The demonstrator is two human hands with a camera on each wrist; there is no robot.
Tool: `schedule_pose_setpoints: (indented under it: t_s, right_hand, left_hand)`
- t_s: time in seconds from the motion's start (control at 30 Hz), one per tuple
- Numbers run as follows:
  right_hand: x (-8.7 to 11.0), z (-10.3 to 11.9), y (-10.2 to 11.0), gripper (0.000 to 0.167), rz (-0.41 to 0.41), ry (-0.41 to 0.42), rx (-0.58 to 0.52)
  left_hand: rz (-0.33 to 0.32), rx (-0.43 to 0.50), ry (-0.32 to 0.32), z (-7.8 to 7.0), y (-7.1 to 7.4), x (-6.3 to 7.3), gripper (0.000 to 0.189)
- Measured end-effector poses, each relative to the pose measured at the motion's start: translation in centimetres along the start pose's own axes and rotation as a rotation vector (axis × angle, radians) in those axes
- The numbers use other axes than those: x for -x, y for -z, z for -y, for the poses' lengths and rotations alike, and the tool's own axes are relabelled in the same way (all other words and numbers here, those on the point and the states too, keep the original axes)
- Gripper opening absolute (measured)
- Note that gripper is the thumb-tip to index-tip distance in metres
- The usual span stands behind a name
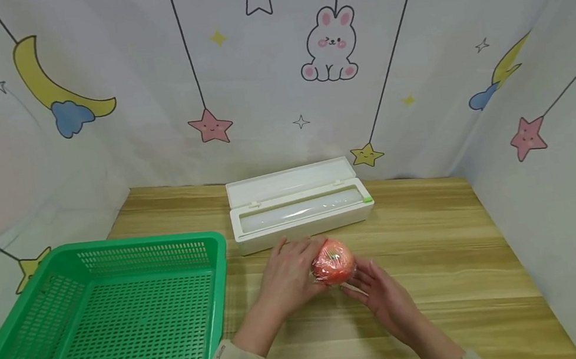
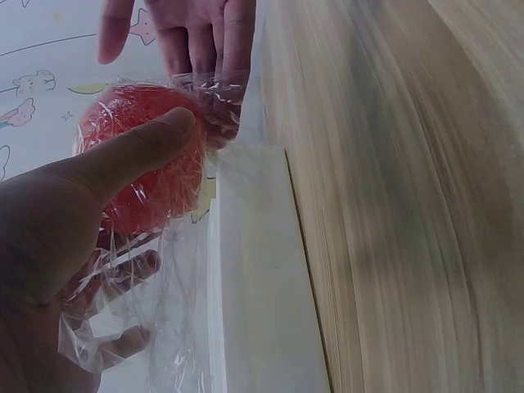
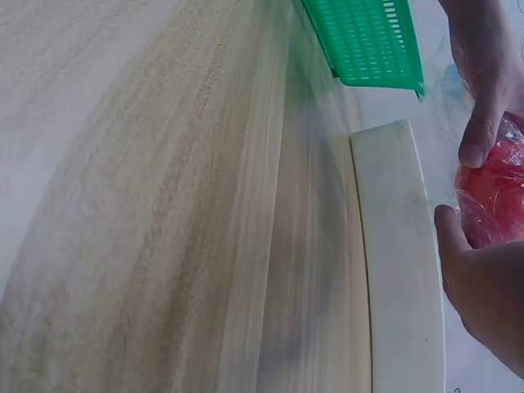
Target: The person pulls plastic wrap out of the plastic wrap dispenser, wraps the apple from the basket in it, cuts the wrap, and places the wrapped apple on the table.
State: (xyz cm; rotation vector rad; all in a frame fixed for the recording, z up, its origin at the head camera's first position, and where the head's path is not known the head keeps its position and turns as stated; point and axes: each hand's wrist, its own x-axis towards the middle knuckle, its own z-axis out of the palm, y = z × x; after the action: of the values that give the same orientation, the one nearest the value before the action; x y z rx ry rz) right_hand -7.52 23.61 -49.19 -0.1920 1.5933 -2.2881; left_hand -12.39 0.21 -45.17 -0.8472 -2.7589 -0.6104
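Observation:
A red apple (image 1: pixel 333 261) wrapped in clear plastic film is held up above the table. My left hand (image 1: pixel 291 274) grips it from the left, its thumb lying across the film in the left wrist view. Loose, crumpled film (image 2: pixel 176 303) hangs off the apple past the left fingers. On the other side, my right hand (image 1: pixel 387 301) has its fingers stretched out at the apple, and a flap of film overlaps them in the left wrist view. Just behind the hands stands a white cling film box (image 1: pixel 304 231), lid raised, a film roll inside.
A green plastic basket (image 1: pixel 223 281) with slotted sides stands at the left of the wood-grain table (image 1: pixel 468 265). Behind and beside the table hangs a white cloth (image 1: pixel 264 64) printed with stars, a moon and a rabbit.

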Motion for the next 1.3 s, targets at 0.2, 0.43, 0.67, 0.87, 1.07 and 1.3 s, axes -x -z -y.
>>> schedule_pose_setpoints:
  t_s: [0.2, 0.43, 0.67, 0.87, 1.07, 1.3]
  right_hand:
    - [-0.4, 0.4, 0.1, 0.073, 0.033, -0.046, -0.011]
    - [-1.0, 0.3, -0.2, 0.067, 0.039, -0.107, -0.082]
    - [-1.6, 0.0, 0.0, 0.044, 0.002, -0.128, -0.098]
    - [-2.0, -0.4, 0.3, 0.048, 0.058, -0.109, -0.037]
    - [-2.3, -0.5, 0.6, 0.036, 0.113, -0.075, -0.01]
    - [-2.3, -0.6, 0.8, 0.035, 0.152, -0.061, -0.008]
  left_hand:
    - [-0.005, -0.011, -0.025, -0.2, 0.1, 0.0, 0.091]
    - [0.0, 0.018, -0.033, -0.2, -0.1, 0.2, 0.09]
    - [0.04, 0.058, -0.048, -0.2, 0.0, 0.1, 0.089]
    - [0.089, 0.033, -0.053, -0.3, 0.2, 0.3, 0.09]
    - [0.111, 0.015, -0.068, -0.4, 0.3, 0.1, 0.088]
    - [0.125, 0.001, -0.089, -0.3, 0.4, 0.1, 0.087]
